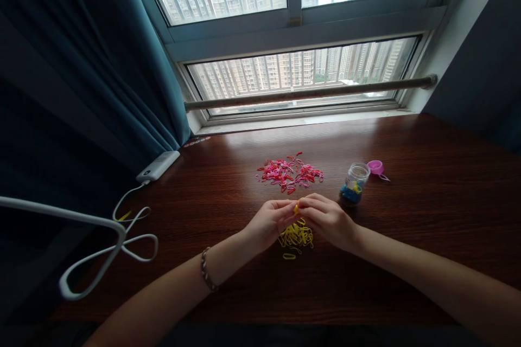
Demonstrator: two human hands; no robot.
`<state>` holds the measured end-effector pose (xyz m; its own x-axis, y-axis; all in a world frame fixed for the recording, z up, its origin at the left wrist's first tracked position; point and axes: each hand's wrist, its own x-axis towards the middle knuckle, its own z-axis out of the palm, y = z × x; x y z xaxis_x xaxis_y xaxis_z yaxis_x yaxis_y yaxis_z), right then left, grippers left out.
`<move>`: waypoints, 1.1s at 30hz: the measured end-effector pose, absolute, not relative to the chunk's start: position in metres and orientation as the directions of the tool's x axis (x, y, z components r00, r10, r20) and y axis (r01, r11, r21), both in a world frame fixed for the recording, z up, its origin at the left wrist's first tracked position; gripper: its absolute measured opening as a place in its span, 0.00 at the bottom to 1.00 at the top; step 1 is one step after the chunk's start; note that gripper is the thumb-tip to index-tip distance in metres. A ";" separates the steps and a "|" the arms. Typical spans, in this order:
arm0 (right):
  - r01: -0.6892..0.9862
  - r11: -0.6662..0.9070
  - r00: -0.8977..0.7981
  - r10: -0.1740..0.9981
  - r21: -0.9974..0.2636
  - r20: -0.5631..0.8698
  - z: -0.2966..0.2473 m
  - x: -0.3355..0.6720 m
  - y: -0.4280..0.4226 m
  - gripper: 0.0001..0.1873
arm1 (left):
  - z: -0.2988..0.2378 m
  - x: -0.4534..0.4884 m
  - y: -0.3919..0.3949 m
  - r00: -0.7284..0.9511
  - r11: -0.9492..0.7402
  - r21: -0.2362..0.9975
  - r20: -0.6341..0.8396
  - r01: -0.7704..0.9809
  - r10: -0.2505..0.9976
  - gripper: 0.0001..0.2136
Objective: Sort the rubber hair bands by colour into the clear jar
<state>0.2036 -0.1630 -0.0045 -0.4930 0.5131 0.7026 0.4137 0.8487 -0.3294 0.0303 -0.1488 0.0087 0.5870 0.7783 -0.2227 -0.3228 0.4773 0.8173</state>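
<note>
My left hand (271,223) and my right hand (330,223) meet over the table, fingertips pinched together. Between them shows a small yellow rubber band (296,209), partly hidden by the fingers. Just below lies a pile of yellow rubber bands (296,234), with one loose band nearer the front edge. Beyond my hands spreads a pile of red and pink rubber bands (285,172). To the right of my right hand stands a clear open jar (358,173) holding blue and some yellow pieces. Its likely lid, a pink cap (375,167), lies beside it.
The dark wooden table (407,190) runs up to a barred window (305,76). On the left are a white power strip or adapter (159,166), a looped white cable (118,241) and a blue curtain (134,54).
</note>
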 end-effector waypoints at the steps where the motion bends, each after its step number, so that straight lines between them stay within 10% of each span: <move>1: 0.417 0.854 -0.520 0.504 -0.309 0.690 -0.005 0.203 -0.163 0.08 | 0.007 0.030 -0.148 0.588 0.477 0.818 -0.221 -0.323 0.778 0.10; 12: 0.503 0.806 -0.517 0.570 -0.312 0.638 0.002 0.201 -0.166 0.09 | 0.009 0.033 -0.154 0.468 0.341 0.910 -0.202 -0.234 0.860 0.13; 33: 0.051 0.384 -0.080 0.922 -0.922 0.380 0.007 0.197 -0.172 0.15 | 0.033 0.032 -0.135 0.263 0.088 0.990 -0.057 -0.108 0.963 0.10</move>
